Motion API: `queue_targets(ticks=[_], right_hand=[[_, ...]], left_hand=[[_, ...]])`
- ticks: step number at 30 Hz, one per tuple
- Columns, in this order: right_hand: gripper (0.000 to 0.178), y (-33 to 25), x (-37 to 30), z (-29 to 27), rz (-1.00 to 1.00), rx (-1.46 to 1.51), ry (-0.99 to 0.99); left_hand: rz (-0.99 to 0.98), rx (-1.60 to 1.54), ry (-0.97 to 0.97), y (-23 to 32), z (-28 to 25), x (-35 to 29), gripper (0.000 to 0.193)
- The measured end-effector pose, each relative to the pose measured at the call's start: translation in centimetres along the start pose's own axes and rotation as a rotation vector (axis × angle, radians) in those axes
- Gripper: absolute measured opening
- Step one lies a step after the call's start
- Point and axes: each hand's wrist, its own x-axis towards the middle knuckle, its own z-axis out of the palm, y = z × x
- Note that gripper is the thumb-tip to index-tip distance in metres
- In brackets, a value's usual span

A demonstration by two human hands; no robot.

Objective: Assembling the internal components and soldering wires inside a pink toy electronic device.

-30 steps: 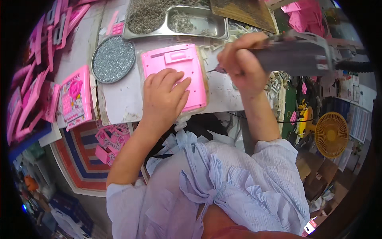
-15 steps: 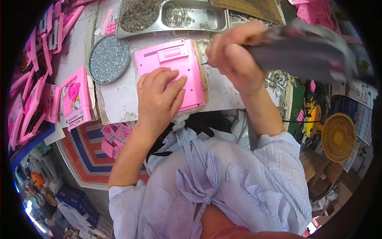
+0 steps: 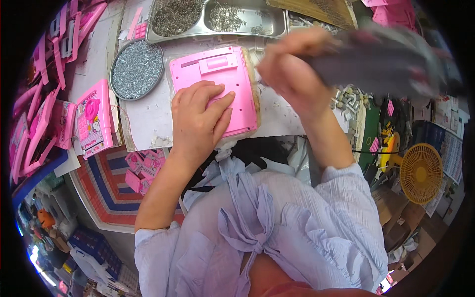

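Pink plastic casing (image 3: 243, 101) lies flat on the white table (image 3: 284, 116), directly in front of the person, upon a pad (image 3: 256, 106) whose tan edge shows along the casing's right side. Its upper part carries a long recess and a small raised rectangle, and several dark holes are seen on its surface.

The left hand (image 3: 195, 111) rests palm down on the lower left part of this casing. Its fingers are extended and a little spread, pointing away from the body and slightly to the right, while the thumb lies nearer to the person. This hand is relaxed from any clasp: it only lies upon the casing. The left forearm (image 3: 166, 190) comes up obliquely from the lower left.

The right hand (image 3: 299, 74) is raised just beside the casing, on its right. Its fingers are bent around the near end of a dark hand tool (image 3: 371, 69), so the grip is firmly closed about it. The tool's body extends to the right, nearly level in the view. Because hand and tool are blurred, I cannot tell where the tip is. The right forearm (image 3: 324, 133) leans upward and to the left.

Left of the casing stands a round dish (image 3: 132, 99) with small metal pieces (image 3: 137, 68).
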Motion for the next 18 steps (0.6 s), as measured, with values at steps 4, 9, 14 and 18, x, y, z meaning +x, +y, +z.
queue_targets(ticks=[4,9,14,18], right_hand=[[0.016,-0.9,-3.0,0.7,0.02,-0.064,-0.095],[0.019,-2.0,-3.2,-0.3,0.059,-0.019,-0.074],[0.028,-5.6,0.4,0.4,-0.028,0.132,-0.051],[0.028,-7.3,2.2,-2.0,-0.179,0.234,-0.197]], left_hand=[[0.0,-0.01,0.014,0.3,0.2,-0.3,0.025],[-0.101,-0.164,0.014,-0.6,-0.1,1.3,0.033],[0.111,0.224,0.025,-3.7,-1.7,5.1,0.034],[0.113,0.04,0.118,-2.7,-7.8,1.9,0.029]])
